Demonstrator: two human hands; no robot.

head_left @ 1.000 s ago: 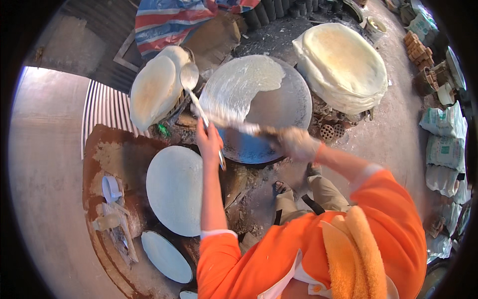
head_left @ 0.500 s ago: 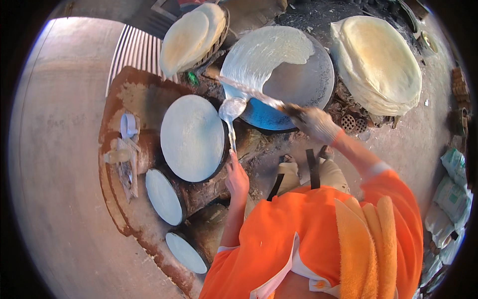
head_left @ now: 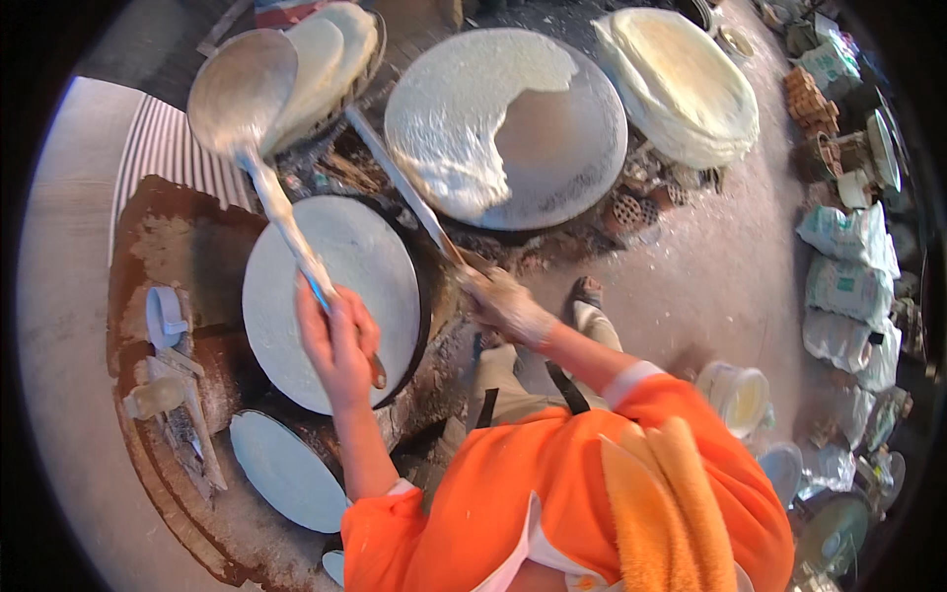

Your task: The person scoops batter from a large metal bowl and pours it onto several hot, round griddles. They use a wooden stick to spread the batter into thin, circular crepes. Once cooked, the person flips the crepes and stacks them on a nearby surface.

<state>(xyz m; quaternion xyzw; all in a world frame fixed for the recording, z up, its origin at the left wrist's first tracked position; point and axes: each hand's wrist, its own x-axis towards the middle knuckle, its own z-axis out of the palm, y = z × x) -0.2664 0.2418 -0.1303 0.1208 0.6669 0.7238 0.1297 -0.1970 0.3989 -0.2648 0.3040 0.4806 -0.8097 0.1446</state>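
Note:
My left hand [head_left: 340, 331] is closed round the handle of a large ladle [head_left: 240, 89], held above a pale round vessel [head_left: 291, 360]; the ladle's bowl overlaps the stacked flatbreads [head_left: 335, 59] in a basket at upper left. My gloved right hand [head_left: 498, 306] grips a long flat scraper [head_left: 395, 170], which slants to the left edge of the round griddle [head_left: 562, 173]. Wet white batter [head_left: 444, 99] covers the griddle's top and left, with a ragged edge, leaving its right part bare.
A tall flatbread stack [head_left: 676, 89] lies right of the griddle. Pale discs [head_left: 286, 469] and tools [head_left: 173, 395] sit lower left. Perforated cylinders [head_left: 626, 215], bricks [head_left: 809, 99], sacks [head_left: 843, 291] and a bucket [head_left: 735, 395] are at the right. Corrugated sheet [head_left: 153, 148] lies at upper left.
The ladle has swung up and left from the griddle's lower-left edge in my left hand. My right hand has drawn the scraper down and left, off most of the batter. The view has shifted.

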